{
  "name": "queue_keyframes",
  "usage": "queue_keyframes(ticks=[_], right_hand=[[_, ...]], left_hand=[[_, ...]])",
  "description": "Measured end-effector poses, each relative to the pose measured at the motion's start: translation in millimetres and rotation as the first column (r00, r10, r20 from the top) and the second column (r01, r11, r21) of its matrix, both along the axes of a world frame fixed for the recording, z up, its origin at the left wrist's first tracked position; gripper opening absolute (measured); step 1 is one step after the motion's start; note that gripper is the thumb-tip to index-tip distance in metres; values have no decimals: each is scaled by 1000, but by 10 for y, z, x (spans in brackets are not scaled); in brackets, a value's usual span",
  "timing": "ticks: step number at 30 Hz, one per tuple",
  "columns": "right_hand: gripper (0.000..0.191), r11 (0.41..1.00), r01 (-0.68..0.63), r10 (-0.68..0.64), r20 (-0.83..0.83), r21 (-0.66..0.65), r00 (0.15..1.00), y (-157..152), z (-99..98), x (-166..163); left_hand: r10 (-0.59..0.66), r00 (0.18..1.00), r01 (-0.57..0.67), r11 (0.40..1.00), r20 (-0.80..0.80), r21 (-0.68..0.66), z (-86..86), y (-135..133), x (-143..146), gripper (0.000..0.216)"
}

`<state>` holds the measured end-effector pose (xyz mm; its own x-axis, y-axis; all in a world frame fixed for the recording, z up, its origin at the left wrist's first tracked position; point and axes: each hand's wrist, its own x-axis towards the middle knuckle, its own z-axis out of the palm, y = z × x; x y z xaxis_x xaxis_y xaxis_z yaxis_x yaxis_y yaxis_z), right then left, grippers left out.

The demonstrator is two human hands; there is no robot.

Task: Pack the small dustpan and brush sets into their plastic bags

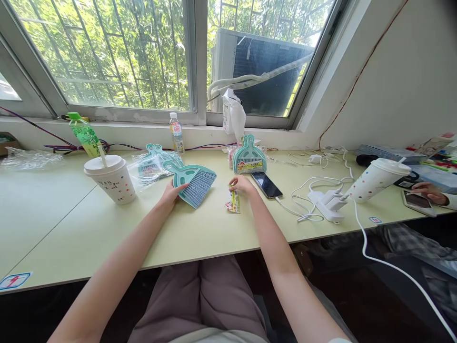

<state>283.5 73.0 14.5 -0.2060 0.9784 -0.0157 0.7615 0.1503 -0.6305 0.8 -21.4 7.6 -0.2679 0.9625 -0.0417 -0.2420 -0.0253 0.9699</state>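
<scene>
My left hand (172, 194) grips a small teal hand brush (202, 185) with grey-blue bristles, which appears nested with its dustpan. Its handle points up and left, and the bristles face right. Over the middle of the table, the fingertips of my right hand (242, 184) pinch the top of a yellow printed label (233, 202). Behind that hand, another teal brush-and-dustpan set (250, 153) stands with a similar label across its bristles. More teal sets lie in clear plastic bags (154, 164) behind my left hand.
A lidded paper cup (111, 183), a green bottle (84, 136) and a clear bottle (176, 133) stand left. To the right are a phone (267, 185), a power strip (326, 205), white cables and a tilted cup (376, 181). Another person's hand (430, 193) touches a phone.
</scene>
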Motion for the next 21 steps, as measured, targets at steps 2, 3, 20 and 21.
queue_keyframes(ticks=[2, 3, 20, 21], right_hand=[[19, 1000, 9, -10, 24, 10, 1000, -7, 0, -12], [18, 1000, 3, -3, 18, 7, 1000, -10, 0, -17], [29, 967, -157, 243, -558, 199, 794, -185, 22, -508], [25, 963, -145, 247, -524, 229, 815, -172, 6, -506]], left_hand=[[-5, 1000, 5, 1000, 4, -9, 1, 1, -3, 55], [-9, 1000, 9, 1000, 7, -13, -2, 4, -7, 56], [-147, 985, 148, 989, -86, 12, 2, -61, 54, 71], [-148, 985, 149, 989, -92, 14, 7, -68, 58, 72]])
